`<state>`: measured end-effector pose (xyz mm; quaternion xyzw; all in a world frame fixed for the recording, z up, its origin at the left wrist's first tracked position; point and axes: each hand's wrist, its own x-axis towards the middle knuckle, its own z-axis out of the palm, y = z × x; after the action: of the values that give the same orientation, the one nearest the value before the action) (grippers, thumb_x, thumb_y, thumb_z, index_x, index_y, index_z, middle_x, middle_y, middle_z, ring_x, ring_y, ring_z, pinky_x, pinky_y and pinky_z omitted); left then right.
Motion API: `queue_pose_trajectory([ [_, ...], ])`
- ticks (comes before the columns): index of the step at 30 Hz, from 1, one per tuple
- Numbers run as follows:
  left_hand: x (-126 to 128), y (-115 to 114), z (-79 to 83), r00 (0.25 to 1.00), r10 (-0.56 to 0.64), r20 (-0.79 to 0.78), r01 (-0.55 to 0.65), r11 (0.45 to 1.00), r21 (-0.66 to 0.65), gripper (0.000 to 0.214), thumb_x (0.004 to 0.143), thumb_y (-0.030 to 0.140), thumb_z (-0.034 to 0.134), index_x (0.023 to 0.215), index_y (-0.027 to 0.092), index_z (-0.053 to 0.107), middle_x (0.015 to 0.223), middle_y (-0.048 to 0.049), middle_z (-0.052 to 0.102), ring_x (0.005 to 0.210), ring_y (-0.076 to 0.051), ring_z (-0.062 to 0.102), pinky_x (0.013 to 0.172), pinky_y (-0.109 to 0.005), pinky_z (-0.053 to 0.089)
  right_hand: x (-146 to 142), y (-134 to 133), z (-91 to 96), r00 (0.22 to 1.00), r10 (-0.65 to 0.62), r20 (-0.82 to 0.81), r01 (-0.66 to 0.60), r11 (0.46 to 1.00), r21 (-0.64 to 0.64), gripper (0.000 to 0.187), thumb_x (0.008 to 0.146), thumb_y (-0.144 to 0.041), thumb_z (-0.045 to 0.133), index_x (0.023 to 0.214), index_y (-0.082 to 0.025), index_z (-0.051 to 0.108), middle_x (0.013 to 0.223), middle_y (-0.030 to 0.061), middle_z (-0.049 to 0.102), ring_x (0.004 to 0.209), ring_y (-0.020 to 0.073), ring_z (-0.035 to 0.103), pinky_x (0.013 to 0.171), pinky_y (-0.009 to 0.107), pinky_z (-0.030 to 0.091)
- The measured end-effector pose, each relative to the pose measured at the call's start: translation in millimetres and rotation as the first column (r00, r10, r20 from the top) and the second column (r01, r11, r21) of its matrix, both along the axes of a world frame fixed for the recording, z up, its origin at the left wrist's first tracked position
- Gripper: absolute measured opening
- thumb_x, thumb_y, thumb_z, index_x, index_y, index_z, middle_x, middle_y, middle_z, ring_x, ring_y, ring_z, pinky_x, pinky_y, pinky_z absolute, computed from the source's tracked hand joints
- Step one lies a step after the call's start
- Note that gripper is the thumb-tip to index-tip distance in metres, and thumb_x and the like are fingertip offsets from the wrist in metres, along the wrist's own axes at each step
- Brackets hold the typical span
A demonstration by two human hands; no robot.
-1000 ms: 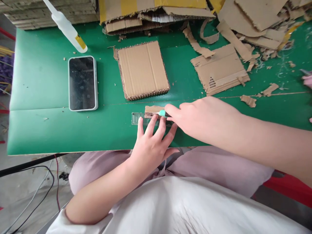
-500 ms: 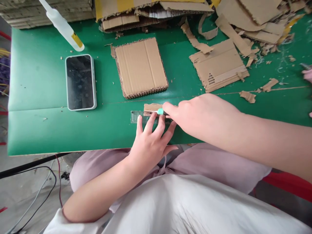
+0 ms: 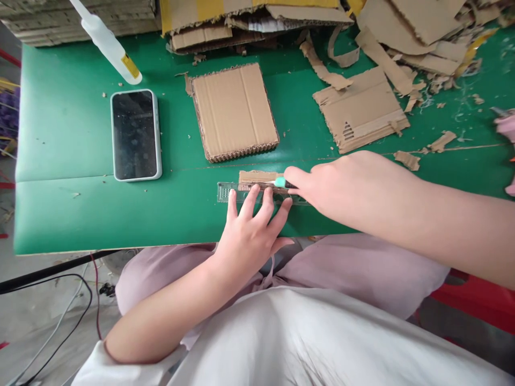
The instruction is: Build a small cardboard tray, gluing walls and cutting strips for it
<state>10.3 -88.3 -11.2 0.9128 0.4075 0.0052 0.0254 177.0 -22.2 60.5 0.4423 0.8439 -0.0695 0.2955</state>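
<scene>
My left hand point(image 3: 251, 230) lies with fingers spread, its fingertips pressing a clear ruler point(image 3: 223, 192) flat over a narrow cardboard strip point(image 3: 257, 176). In my right hand point(image 3: 336, 185) is a small craft knife with a mint-green collar point(image 3: 280, 183). The knife's thin blade points left and lies along the ruler's upper edge, just above my left fingertips. My curled fingers hide most of its handle. Part of the ruler's right end is covered by my hands.
Beyond my hands lies a stacked cardboard square point(image 3: 235, 112), with a phone point(image 3: 135, 134) and a white bottle point(image 3: 115, 51) to its left. A torn cardboard piece point(image 3: 360, 110) and scraps point(image 3: 442, 59) are at right. Someone's pink sleeve point(image 3: 506, 127) shows at the right edge.
My right hand has slid to the right with the craft knife, along the ruler's edge. My left hand stays pressed on the ruler.
</scene>
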Motion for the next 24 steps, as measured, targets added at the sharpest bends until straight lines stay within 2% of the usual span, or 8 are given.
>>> queue_pose_trajectory([
  [4, 0.2, -0.1, 0.1, 1.0, 0.005, 0.018, -0.006, 1.0, 0.0, 0.06, 0.089, 0.054, 0.043, 0.14, 0.022, 0.041, 0.136, -0.0184, 0.051, 0.127, -0.04, 0.045, 0.098, -0.066, 0.039, 4.2, -1.5, 5.0, 1.0, 0.023, 0.017, -0.022, 1.0, -0.011, 0.026, 0.089, -0.016, 0.038, 0.111, -0.015, 0.052, 0.064, 0.0084, 0.066, 0.058, 0.0226, 0.063, 0.047, 0.027, 0.025],
  [11, 0.8, -0.9, -0.5, 1.0, 0.006, 0.018, -0.007, 1.0, 0.01, 0.059, 0.089, 0.053, 0.045, 0.14, 0.023, 0.042, 0.136, -0.0181, 0.051, 0.127, -0.039, 0.046, 0.098, -0.065, 0.039, 20.3, -7.5, 10.7, 0.996, 0.042, 0.073, -0.046, 0.998, 0.049, 0.024, 0.091, -0.014, 0.036, 0.105, -0.017, 0.054, 0.059, 0.0079, 0.064, 0.053, 0.021, 0.062, 0.045, 0.027, 0.022],
  [17, 1.3, 0.6, 2.4, 1.0, 0.015, 0.016, -0.015, 1.0, -0.011, 0.058, 0.088, 0.051, 0.047, 0.139, 0.023, 0.043, 0.136, -0.0183, 0.052, 0.125, -0.039, 0.047, 0.098, -0.064, 0.039, 31.4, -9.2, 10.1, 0.995, 0.017, 0.099, -0.024, 0.997, 0.07, 0.026, 0.094, -0.022, 0.035, 0.11, -0.02, 0.055, 0.06, 0.0073, 0.065, 0.055, 0.0203, 0.062, 0.046, 0.028, 0.022],
  [22, 2.8, 2.5, 5.1, 1.0, 0.015, 0.005, -0.015, 1.0, -0.002, 0.057, 0.088, 0.05, 0.048, 0.138, 0.023, 0.045, 0.135, -0.0186, 0.053, 0.123, -0.039, 0.049, 0.096, -0.064, 0.041, 43.2, -10.4, 9.5, 0.977, -0.044, 0.207, 0.04, 0.999, 0.022, 0.025, 0.091, -0.026, 0.043, 0.111, -0.021, 0.057, 0.064, 0.0067, 0.066, 0.053, 0.0201, 0.058, 0.048, 0.029, 0.023],
  [24, 3.2, 2.6, 5.9, 1.0, 0.013, 0.003, -0.013, 1.0, 0.009, 0.057, 0.088, 0.051, 0.048, 0.137, 0.022, 0.046, 0.135, -0.0187, 0.053, 0.122, -0.039, 0.05, 0.096, -0.064, 0.042, 48.1, -12.7, 9.6, 0.98, -0.052, 0.192, 0.045, 0.998, 0.04, 0.025, 0.091, -0.027, 0.044, 0.111, -0.021, 0.058, 0.064, 0.0071, 0.066, 0.053, 0.0192, 0.056, 0.05, 0.03, 0.022],
])
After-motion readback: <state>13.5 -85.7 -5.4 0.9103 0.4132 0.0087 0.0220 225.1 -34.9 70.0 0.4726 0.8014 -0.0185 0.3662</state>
